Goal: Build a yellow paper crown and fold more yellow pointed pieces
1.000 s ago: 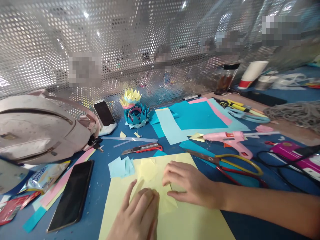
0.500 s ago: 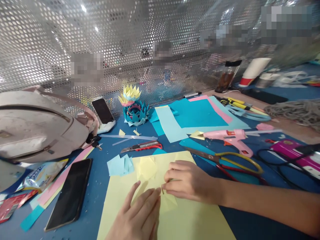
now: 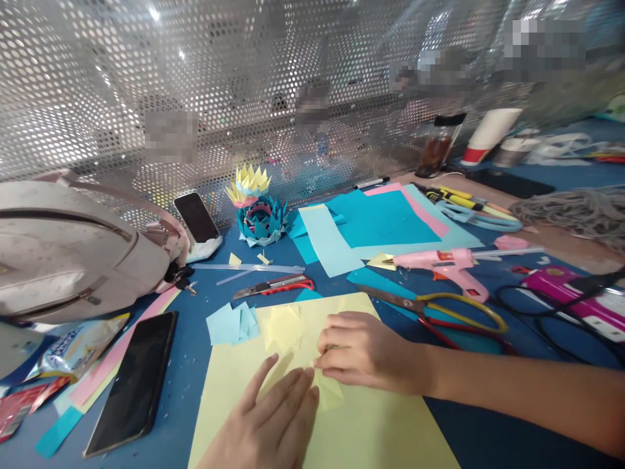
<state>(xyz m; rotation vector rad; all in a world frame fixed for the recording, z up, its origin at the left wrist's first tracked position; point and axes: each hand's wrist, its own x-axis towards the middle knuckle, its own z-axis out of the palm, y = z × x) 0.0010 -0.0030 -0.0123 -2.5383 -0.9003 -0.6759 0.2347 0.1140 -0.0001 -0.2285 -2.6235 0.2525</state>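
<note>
Folded yellow paper piece (image 3: 326, 392): left hand (image 3: 273, 423) flat/open on it, right hand (image 3: 364, 352) pinching edge; snack-pack (image 3: 73, 348) print poss. unreadable.

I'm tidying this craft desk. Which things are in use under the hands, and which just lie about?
In use:
left hand
right hand
small yellow folded paper
large yellow sheet

Lying about:
scissors
pink glue gun
box cutter
black phone
bag
</note>
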